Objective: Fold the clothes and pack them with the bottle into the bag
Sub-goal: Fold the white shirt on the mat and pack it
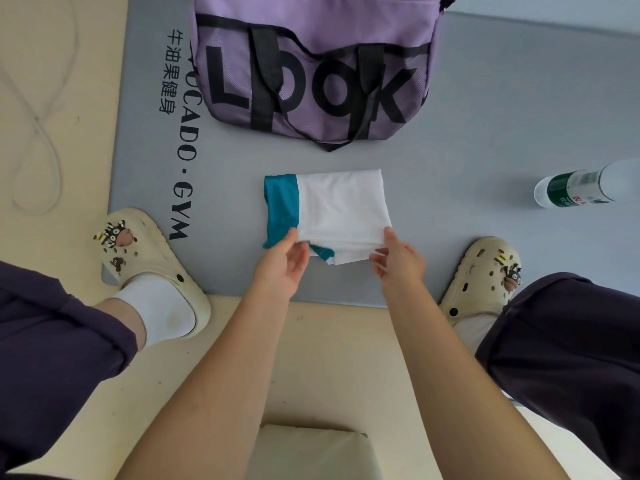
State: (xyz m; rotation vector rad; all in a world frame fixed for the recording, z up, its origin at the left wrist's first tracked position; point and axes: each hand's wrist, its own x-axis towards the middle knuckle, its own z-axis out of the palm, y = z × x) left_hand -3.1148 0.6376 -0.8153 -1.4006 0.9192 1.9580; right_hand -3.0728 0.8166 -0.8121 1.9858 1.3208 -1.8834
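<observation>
The folded garment (337,211), white with a teal band along its left side, lies on the grey mat (467,126) in a compact rectangle, between the person's 2 feet and just in front of the purple bag (318,39). The left hand (285,263) pinches its near-left corner, thumb on top of the cloth and the other fingers curled underneath; the right hand (398,259) pinches the near-right corner the same way. Both grips are only at the near edge, so the main risk is that a lift from here lets the far half sag and the layers slide apart, since a teal flap already pokes out under the near edge and the bottom layer sits offset from the top one. The thin fabric looks slippery, which would make the fold open on the way to the bag. The bag lies flat with its 2 black handles draped across the front, and I cannot tell whether its mouth is open; a closed or collapsed mouth would force a 1-handed hold and spoil the fold. The bottle (575,187) lies on its side well to the right, and could roll if the mat is nudged.
</observation>
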